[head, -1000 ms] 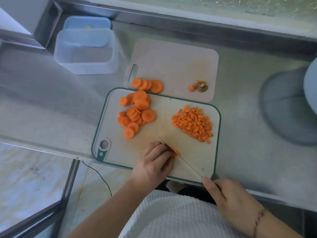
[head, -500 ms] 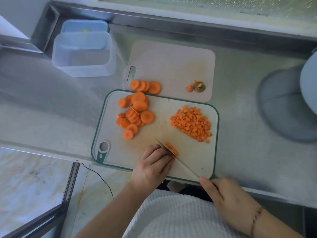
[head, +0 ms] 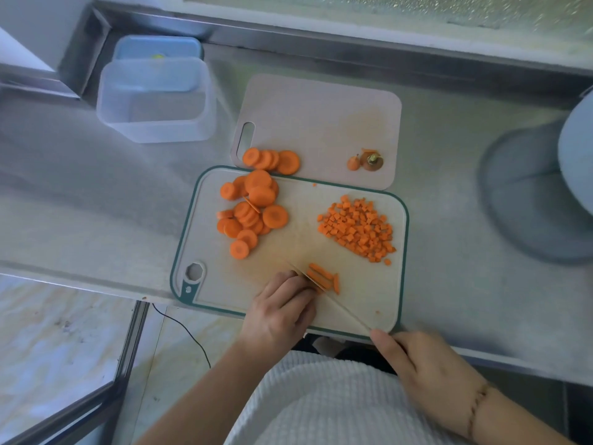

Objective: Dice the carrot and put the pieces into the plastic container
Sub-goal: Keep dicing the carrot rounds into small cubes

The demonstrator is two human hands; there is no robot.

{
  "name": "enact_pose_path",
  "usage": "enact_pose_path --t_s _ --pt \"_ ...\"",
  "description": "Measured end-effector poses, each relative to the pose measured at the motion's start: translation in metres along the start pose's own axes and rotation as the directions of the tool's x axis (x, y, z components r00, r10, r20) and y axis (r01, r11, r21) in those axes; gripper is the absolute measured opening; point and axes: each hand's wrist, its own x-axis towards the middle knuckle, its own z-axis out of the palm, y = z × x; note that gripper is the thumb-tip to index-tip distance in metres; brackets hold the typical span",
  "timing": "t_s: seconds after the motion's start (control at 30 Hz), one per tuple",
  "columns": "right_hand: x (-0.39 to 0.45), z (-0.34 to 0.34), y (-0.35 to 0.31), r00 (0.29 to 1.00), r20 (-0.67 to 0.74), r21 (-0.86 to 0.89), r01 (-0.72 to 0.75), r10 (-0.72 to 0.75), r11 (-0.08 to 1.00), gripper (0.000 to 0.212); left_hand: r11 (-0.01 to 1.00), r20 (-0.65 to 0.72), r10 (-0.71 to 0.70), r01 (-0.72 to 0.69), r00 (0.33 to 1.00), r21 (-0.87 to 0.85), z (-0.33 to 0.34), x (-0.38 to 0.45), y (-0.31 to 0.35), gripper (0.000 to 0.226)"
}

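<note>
Head view: on the green-rimmed cutting board, carrot strips now lie loose beside the knife, where half a second ago one slice stood against the blade. The left hand curls its fingers over the carrot piece being cut; the right hand grips the handle. Diced carrot sits at 2 o'clock, slices at 10, plastic container empty on the bench.

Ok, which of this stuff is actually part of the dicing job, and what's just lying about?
In the job:
knife
carrot strips
carrot rounds
diced pile
green-edged board
clear container

Lying about:
carrot top
blue lid
grey bowl
cable
</note>
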Motion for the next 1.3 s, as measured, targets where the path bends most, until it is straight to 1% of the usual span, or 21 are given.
enact_pose_path --t_s 0.17,0.23,0.37,0.5,0.6,0.73,0.83,0.9,1.0,1.07,1.13,1.17,1.23,1.27,1.3 --pt "0.007 0.007 -0.007 0.999 0.031 -0.055 -0.03 0.032 0.998 0.069 1.0 0.005 0.006 -0.006 1.0 -0.024 0.001 -0.001 -0.001 0.007" --pt "0.019 0.011 -0.017 1.0 0.029 -0.068 -0.009 0.011 0.998 0.069 0.999 -0.003 0.016 -0.016 1.0 -0.037 0.0 0.001 -0.001 0.009" --pt "0.029 0.01 -0.022 0.999 0.008 0.005 0.033 -0.034 0.999 0.069 0.999 0.003 -0.002 0.002 1.0 -0.046 -0.001 0.001 -0.002 0.012" --pt "0.005 0.0 -0.008 1.0 0.005 0.032 0.012 -0.012 0.999 0.064 1.0 -0.001 -0.007 0.007 1.0 -0.025 0.001 -0.001 -0.003 0.009" --pt "-0.004 0.003 0.0 1.0 0.012 0.04 -0.003 0.002 0.999 0.066 1.0 -0.013 0.006 -0.007 1.0 -0.022 0.002 -0.003 -0.003 0.006" --pt "0.0 0.01 0.001 0.999 0.039 0.045 -0.021 0.019 0.999 0.068 1.0 0.008 -0.005 0.005 1.0 -0.023 0.001 -0.004 -0.003 0.004" --pt "0.01 0.017 -0.008 0.998 0.062 0.036 -0.019 0.017 0.999 0.067 0.999 0.008 -0.007 0.007 1.0 -0.04 0.001 -0.003 -0.003 0.004" --pt "0.017 0.019 -0.014 0.999 0.049 0.045 -0.007 0.005 0.999 0.064 0.998 0.01 -0.018 0.018 1.0 -0.054 0.001 -0.002 -0.002 0.006" --pt "0.017 0.013 -0.018 0.999 0.044 0.08 0.003 -0.007 0.997 0.062 0.996 0.033 -0.015 0.018 0.999 -0.087 -0.004 0.0 -0.001 0.012" --pt "0.008 0.006 -0.016 0.999 0.051 0.109 -0.002 -0.003 0.994 0.059 0.993 0.039 -0.007 0.011 0.999 -0.114 -0.012 0.0 -0.002 0.01" --pt "-0.003 -0.001 -0.015 0.999 0.046 0.117 0.015 -0.021 0.993 0.06 0.987 -0.008 -0.076 0.074 0.997 -0.146 -0.025 -0.001 -0.005 0.01" --pt "-0.007 -0.004 -0.014 0.999 0.034 0.083 0.036 -0.039 0.996 0.06 0.978 -0.059 -0.143 0.132 0.988 -0.162 -0.034 0.001 -0.007 0.012" --pt "-0.014 -0.007 -0.008 0.997 0.008 -0.064 0.073 -0.073 0.995 0.062 0.95 -0.179 -0.293 0.265 0.939 -0.163 -0.051 0.01 -0.013 0.014" --pt "-0.016 -0.009 -0.003 0.996 -0.006 -0.166 0.084 -0.086 0.983 0.065 0.939 -0.226 -0.339 0.314 0.913 -0.142 -0.059 0.017 -0.017 0.015" --pt "-0.018 -0.012 0.0 0.995 -0.03 -0.265 0.086 -0.097 0.96 0.07 0.938 -0.241 -0.346 0.328 0.907 -0.112 -0.064 0.027 -0.021 0.016"
